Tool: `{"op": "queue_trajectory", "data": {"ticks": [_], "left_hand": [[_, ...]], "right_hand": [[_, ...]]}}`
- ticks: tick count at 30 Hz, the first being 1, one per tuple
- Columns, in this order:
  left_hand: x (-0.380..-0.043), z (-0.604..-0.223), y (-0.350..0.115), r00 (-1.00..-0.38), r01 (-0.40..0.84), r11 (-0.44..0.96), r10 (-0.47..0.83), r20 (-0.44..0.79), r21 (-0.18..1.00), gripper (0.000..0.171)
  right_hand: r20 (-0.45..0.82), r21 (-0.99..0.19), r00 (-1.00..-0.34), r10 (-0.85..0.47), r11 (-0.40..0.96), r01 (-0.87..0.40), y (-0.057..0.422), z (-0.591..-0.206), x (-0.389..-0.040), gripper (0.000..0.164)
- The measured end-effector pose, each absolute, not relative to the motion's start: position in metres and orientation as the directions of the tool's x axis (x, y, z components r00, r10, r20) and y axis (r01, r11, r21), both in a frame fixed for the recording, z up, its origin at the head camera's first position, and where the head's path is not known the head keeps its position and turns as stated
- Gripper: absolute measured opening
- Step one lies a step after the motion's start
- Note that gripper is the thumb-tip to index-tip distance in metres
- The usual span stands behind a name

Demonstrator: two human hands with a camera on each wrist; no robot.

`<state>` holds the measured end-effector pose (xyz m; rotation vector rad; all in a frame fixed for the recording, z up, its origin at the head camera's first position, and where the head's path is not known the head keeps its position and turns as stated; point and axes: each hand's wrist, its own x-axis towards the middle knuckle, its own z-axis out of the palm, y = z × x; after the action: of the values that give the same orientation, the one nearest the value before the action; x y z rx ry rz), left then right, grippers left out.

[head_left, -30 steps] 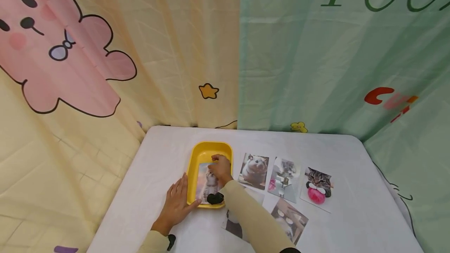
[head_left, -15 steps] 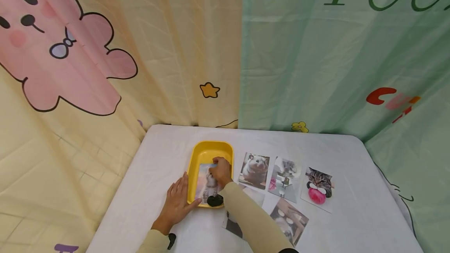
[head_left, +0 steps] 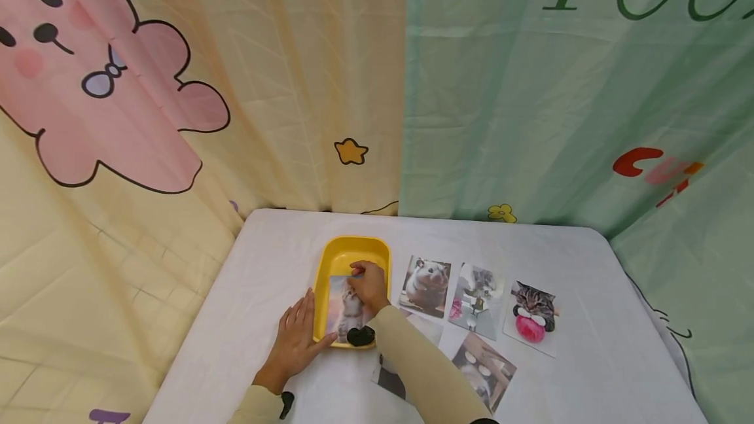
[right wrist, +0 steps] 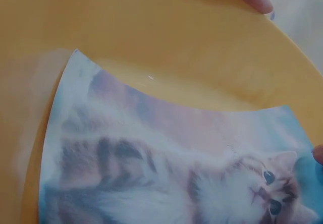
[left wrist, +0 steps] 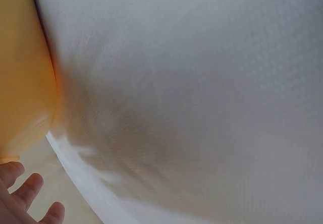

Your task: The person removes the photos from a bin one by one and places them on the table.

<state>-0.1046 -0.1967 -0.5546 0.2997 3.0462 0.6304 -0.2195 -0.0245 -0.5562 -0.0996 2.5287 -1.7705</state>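
Observation:
A yellow tray (head_left: 330, 260) stands on the white-covered table, with a kitten photo card (head_left: 340, 300) inside its near half. My right hand (head_left: 370, 286) reaches into the tray and pinches the card at its far edge; the forearm and wrist strap hide part of the tray. In the right wrist view the kitten card (right wrist: 166, 128) bows, its corners raised, with a fingertip (right wrist: 318, 154) on its edge. My left hand (head_left: 296, 335) lies with extended fingers against the tray's left side, thumb at the near-left corner. The left wrist view shows its fingertips (left wrist: 30, 186) beside the tray's wall (left wrist: 25, 72).
Right of the tray lie a hamster photo (head_left: 426, 285), a grey cat photo (head_left: 476, 300) and a photo of a tabby with a pink ball (head_left: 532, 316). Nearer are a brown-toned photo (head_left: 485, 368) and others partly under my right sleeve (head_left: 424, 365). Curtains hang behind.
The kitten card has shifted slightly to the left inside the tray, along with my right fingers. My left hand stays in place.

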Motion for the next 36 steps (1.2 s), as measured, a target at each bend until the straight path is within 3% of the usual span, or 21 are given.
{"op": "queue_trajectory", "data": {"ticks": [7, 18, 29, 36], "left_hand": [[-0.103, -0.553, -0.196, -0.982, 0.183, 0.907, 0.189, 0.022, 0.38, 0.098], [-0.105, -0.554, -0.196, -0.982, 0.182, 0.909, 0.19, 0.014, 0.376, 0.097], [-0.105, -0.554, -0.198, -0.981, 0.184, 0.902, 0.194, 0.015, 0.39, 0.098], [-0.104, -0.556, -0.198, -0.979, 0.2, 0.896, 0.199, 0.044, 0.397, 0.099]], "right_hand": [[-0.003, -0.941, -0.998, -0.056, 0.339, -0.016, -0.024, -0.556, -0.22, 0.027], [-0.04, -0.945, -0.998, -0.053, 0.327, 0.021, -0.024, -0.555, -0.22, 0.008], [0.1, -0.925, -0.982, -0.157, 0.348, -0.15, -0.005, -0.531, -0.224, 0.012], [0.09, -0.954, -0.99, -0.107, 0.275, -0.116, 0.02, -0.523, -0.221, 0.013]]}}
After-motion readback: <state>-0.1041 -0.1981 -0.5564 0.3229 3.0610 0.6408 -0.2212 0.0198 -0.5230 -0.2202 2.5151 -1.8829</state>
